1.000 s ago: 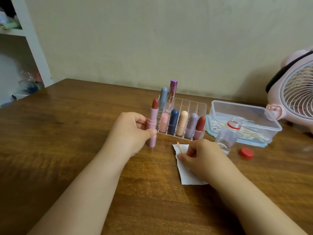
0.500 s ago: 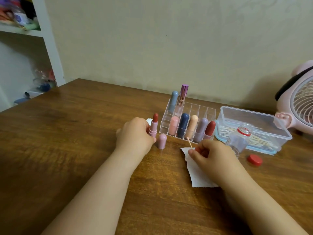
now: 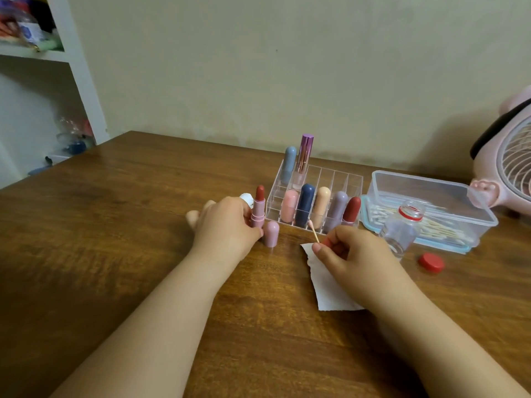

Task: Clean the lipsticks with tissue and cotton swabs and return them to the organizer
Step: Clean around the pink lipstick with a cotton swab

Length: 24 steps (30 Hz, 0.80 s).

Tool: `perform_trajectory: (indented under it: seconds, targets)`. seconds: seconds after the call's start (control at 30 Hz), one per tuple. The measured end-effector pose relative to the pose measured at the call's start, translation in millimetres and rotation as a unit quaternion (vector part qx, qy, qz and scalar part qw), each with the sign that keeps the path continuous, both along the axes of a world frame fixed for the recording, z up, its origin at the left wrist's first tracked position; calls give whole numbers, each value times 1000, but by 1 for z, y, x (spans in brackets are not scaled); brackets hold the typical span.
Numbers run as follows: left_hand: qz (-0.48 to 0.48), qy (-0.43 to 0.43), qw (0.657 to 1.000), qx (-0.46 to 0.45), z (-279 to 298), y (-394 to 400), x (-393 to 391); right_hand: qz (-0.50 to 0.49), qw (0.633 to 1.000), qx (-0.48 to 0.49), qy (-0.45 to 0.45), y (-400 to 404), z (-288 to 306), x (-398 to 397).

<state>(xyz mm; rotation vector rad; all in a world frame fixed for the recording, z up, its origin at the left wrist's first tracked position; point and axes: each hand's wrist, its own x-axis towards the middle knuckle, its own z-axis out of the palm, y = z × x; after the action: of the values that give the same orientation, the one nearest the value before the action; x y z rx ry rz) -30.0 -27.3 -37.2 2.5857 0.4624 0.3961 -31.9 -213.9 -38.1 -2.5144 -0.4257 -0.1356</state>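
My left hand grips the uncapped lipstick, which I've now stood on the table just left of the organizer, its pink cap set down beside it. My right hand pinches a cotton swab over the tissue. Swabbing looks next.

A brown wooden table meets a beige wall; white shelving, contents blurred.
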Motion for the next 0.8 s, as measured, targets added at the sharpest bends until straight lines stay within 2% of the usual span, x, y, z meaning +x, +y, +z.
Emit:
perform_trajectory:
  seconds: [0.37,0.5,0.57,0.8]
  targets:
    - [13,-15,998,62,10,-5,-14,3,1000,15,-8,-3,0,1]
    - [-82,-49,995,-2,12,-17,-23,5,1000,13,-11,-4,0,2]
    - [-128,-41,991,-4,12,-23,-25,9,1000,7,-13,-4,0,2]
    - [-151,-19,988,26,6,-22,-24,16,1000,9,-20,-4,2,0]
